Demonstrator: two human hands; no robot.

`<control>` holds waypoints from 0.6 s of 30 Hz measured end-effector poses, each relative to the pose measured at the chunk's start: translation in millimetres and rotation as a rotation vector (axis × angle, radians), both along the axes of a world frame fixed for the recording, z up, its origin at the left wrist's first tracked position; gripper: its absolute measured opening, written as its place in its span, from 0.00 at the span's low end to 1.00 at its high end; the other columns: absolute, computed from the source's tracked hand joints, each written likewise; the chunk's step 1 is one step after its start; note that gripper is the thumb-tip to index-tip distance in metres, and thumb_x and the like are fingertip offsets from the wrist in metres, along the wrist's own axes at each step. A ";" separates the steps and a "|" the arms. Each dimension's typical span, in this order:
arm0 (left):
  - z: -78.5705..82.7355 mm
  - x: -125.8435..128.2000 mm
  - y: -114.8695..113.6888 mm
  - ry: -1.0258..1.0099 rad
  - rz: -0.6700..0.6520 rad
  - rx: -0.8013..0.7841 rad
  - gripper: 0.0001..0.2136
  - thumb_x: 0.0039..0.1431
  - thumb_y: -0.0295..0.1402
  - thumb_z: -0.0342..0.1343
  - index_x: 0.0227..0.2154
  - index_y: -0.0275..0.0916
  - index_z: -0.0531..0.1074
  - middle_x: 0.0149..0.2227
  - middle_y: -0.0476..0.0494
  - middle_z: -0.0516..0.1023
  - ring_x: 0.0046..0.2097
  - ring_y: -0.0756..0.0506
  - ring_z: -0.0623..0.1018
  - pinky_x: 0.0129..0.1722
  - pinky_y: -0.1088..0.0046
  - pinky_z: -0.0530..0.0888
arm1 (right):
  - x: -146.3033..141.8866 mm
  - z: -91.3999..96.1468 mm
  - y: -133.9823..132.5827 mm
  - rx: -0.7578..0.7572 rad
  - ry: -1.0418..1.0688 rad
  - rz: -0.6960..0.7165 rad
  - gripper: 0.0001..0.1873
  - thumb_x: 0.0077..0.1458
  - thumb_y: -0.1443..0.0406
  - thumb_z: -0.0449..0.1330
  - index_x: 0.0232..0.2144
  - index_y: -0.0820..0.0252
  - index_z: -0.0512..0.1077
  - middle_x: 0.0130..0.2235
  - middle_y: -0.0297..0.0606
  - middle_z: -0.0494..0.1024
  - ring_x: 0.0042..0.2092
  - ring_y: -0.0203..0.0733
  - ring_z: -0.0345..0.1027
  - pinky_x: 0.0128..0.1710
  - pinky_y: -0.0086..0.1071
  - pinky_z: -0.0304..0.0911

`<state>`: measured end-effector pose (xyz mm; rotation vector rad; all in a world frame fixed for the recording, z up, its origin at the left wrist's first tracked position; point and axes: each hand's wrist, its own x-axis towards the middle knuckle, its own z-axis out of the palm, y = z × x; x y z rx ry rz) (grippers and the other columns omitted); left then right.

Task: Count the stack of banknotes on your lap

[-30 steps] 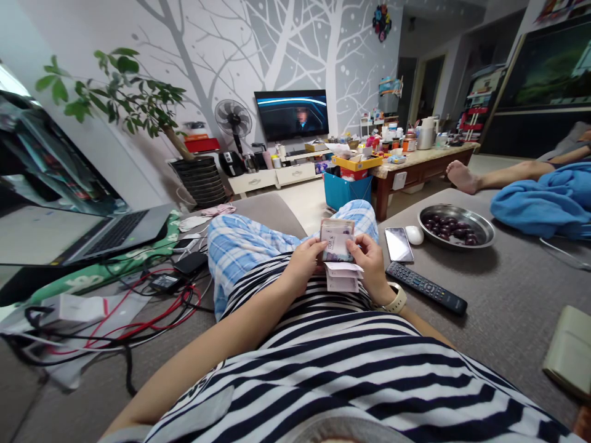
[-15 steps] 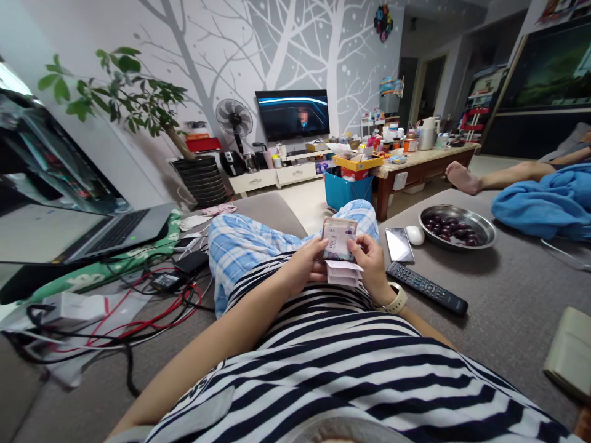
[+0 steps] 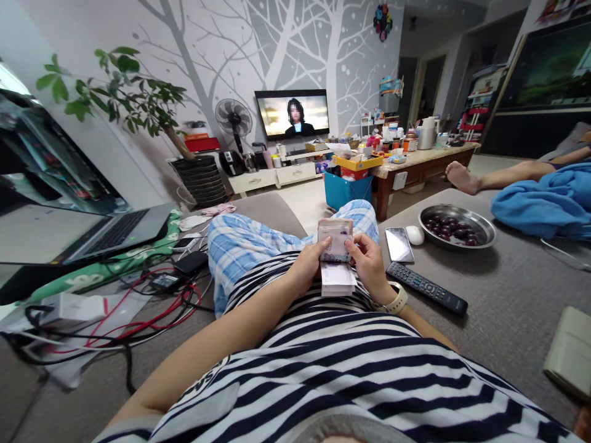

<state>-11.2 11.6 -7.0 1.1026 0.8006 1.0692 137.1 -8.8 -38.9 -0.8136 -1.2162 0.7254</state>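
Note:
Above my lap, a stack of banknotes (image 3: 336,239) in pale pink and purple is held between my two hands. My left hand (image 3: 308,266) grips its left side, thumb lying across the front. At the right edge my right hand (image 3: 368,259) pinches the stack between thumb and bent fingers. Several folded-down notes (image 3: 338,280) hang below the stack toward my striped shirt. The fingers behind the stack are hidden. Near my right wrist, which wears a pale watch (image 3: 398,299), lies a black remote control (image 3: 427,288).
On the couch at right are a phone (image 3: 399,245), a white mouse (image 3: 414,235), a steel bowl (image 3: 489,237) of dark round fruit and a blue cloth (image 3: 540,200) by another person's leg. To the left are a laptop (image 3: 124,231) and tangled cables (image 3: 170,307).
The hanging notes have swung down and now lie flatter and lower. The stack has shifted slightly left, with my left thumb further over its front. The television picture has changed.

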 end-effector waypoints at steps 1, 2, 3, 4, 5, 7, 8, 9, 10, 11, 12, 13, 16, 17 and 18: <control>-1.3 0.2 -0.4 0.018 0.018 0.021 0.16 0.56 0.43 0.63 0.37 0.33 0.82 0.39 0.35 0.85 0.41 0.37 0.83 0.50 0.59 0.76 | -0.6 -0.1 0.0 -0.004 0.006 -0.007 0.18 0.57 0.50 0.62 0.28 0.57 0.67 0.22 0.27 0.63 0.23 0.33 0.55 0.23 0.29 0.50; -2.1 0.1 -1.2 0.035 0.031 0.041 0.16 0.55 0.43 0.63 0.36 0.33 0.82 0.37 0.36 0.85 0.41 0.37 0.83 0.50 0.58 0.76 | -1.1 -0.1 0.1 -0.008 0.011 -0.015 0.18 0.57 0.50 0.62 0.27 0.57 0.67 0.22 0.27 0.63 0.23 0.33 0.55 0.22 0.29 0.50; -2.3 -0.2 -2.4 0.051 0.037 0.061 0.16 0.55 0.44 0.63 0.34 0.34 0.82 0.36 0.37 0.85 0.41 0.36 0.83 0.50 0.57 0.75 | -1.5 0.1 0.3 -0.009 0.017 -0.023 0.18 0.57 0.50 0.62 0.27 0.57 0.67 0.22 0.27 0.63 0.23 0.33 0.54 0.23 0.29 0.50; -2.0 -0.6 -3.9 0.062 0.039 0.084 0.16 0.55 0.45 0.63 0.33 0.35 0.82 0.35 0.37 0.85 0.41 0.36 0.82 0.51 0.57 0.75 | -1.8 0.5 0.7 -0.007 0.021 -0.032 0.18 0.57 0.50 0.62 0.27 0.57 0.66 0.23 0.27 0.63 0.23 0.33 0.54 0.23 0.29 0.50; -1.1 -0.9 -5.5 0.069 0.041 0.107 0.15 0.55 0.45 0.62 0.32 0.36 0.82 0.34 0.38 0.85 0.42 0.36 0.82 0.51 0.57 0.75 | -1.8 1.4 1.6 -0.003 0.024 -0.039 0.19 0.57 0.50 0.62 0.27 0.57 0.66 0.23 0.27 0.63 0.23 0.33 0.55 0.23 0.29 0.50; 1.7 -1.0 -8.3 0.080 0.063 0.160 0.14 0.54 0.45 0.61 0.30 0.39 0.81 0.33 0.40 0.84 0.44 0.36 0.82 0.51 0.58 0.75 | -1.3 4.8 4.9 0.015 0.028 -0.049 0.19 0.57 0.50 0.62 0.26 0.57 0.67 0.24 0.28 0.64 0.24 0.33 0.55 0.23 0.29 0.51; 3.3 -0.7 -9.0 0.088 0.077 0.185 0.13 0.54 0.45 0.61 0.29 0.40 0.81 0.32 0.41 0.84 0.45 0.35 0.81 0.50 0.59 0.76 | -0.9 7.4 7.5 0.025 0.029 -0.053 0.19 0.57 0.50 0.61 0.26 0.57 0.67 0.24 0.28 0.64 0.24 0.33 0.54 0.23 0.29 0.51; 4.9 -0.2 -9.2 0.093 0.094 0.203 0.13 0.53 0.45 0.61 0.28 0.40 0.80 0.32 0.41 0.84 0.45 0.35 0.81 0.49 0.59 0.76 | -0.5 10.5 10.6 0.032 0.026 -0.053 0.19 0.57 0.50 0.61 0.26 0.57 0.66 0.24 0.28 0.64 0.23 0.33 0.54 0.22 0.29 0.50; 6.1 0.3 -8.8 0.094 0.110 0.211 0.13 0.53 0.45 0.61 0.27 0.40 0.80 0.32 0.41 0.84 0.44 0.35 0.81 0.47 0.59 0.77 | -0.3 14.0 14.1 0.034 0.020 -0.051 0.19 0.57 0.50 0.62 0.26 0.56 0.66 0.23 0.28 0.64 0.23 0.33 0.53 0.22 0.30 0.50; 6.9 1.0 -7.9 0.088 0.123 0.210 0.13 0.52 0.45 0.61 0.27 0.40 0.79 0.32 0.41 0.84 0.44 0.35 0.81 0.46 0.59 0.77 | -0.1 17.5 17.7 0.030 0.011 -0.047 0.19 0.56 0.50 0.62 0.26 0.56 0.66 0.23 0.27 0.63 0.22 0.33 0.53 0.22 0.30 0.49; 7.1 1.7 -6.7 0.072 0.139 0.201 0.13 0.52 0.46 0.61 0.27 0.39 0.79 0.32 0.41 0.84 0.44 0.34 0.81 0.45 0.59 0.77 | -0.1 20.8 21.1 0.023 -0.004 -0.045 0.19 0.55 0.50 0.62 0.26 0.56 0.66 0.22 0.27 0.63 0.22 0.33 0.52 0.21 0.30 0.48; 6.6 2.3 -5.4 0.048 0.156 0.186 0.14 0.52 0.46 0.61 0.28 0.39 0.79 0.32 0.41 0.84 0.43 0.34 0.81 0.44 0.59 0.77 | -0.2 23.5 23.9 0.017 -0.021 -0.050 0.18 0.55 0.50 0.63 0.26 0.56 0.66 0.22 0.27 0.63 0.22 0.33 0.52 0.21 0.30 0.48; 2.1 3.5 -2.8 -0.026 0.212 0.139 0.13 0.52 0.44 0.61 0.31 0.38 0.79 0.33 0.41 0.84 0.44 0.35 0.82 0.46 0.59 0.77 | -0.6 26.3 26.7 0.020 -0.083 -0.106 0.16 0.53 0.52 0.65 0.27 0.56 0.67 0.23 0.28 0.65 0.23 0.33 0.54 0.23 0.30 0.50; 0.0 3.8 -2.7 -0.041 0.223 0.125 0.12 0.52 0.42 0.61 0.31 0.38 0.80 0.33 0.41 0.84 0.44 0.36 0.82 0.47 0.60 0.77 | -0.7 25.3 25.6 0.026 -0.105 -0.132 0.16 0.52 0.52 0.65 0.26 0.56 0.67 0.24 0.28 0.66 0.23 0.34 0.55 0.23 0.30 0.51; -2.1 3.9 -2.8 -0.049 0.224 0.111 0.11 0.52 0.41 0.61 0.31 0.38 0.80 0.34 0.41 0.84 0.44 0.36 0.82 0.48 0.60 0.76 | -0.7 23.4 23.7 0.035 -0.123 -0.154 0.16 0.52 0.53 0.66 0.26 0.56 0.67 0.24 0.29 0.67 0.24 0.34 0.55 0.24 0.30 0.51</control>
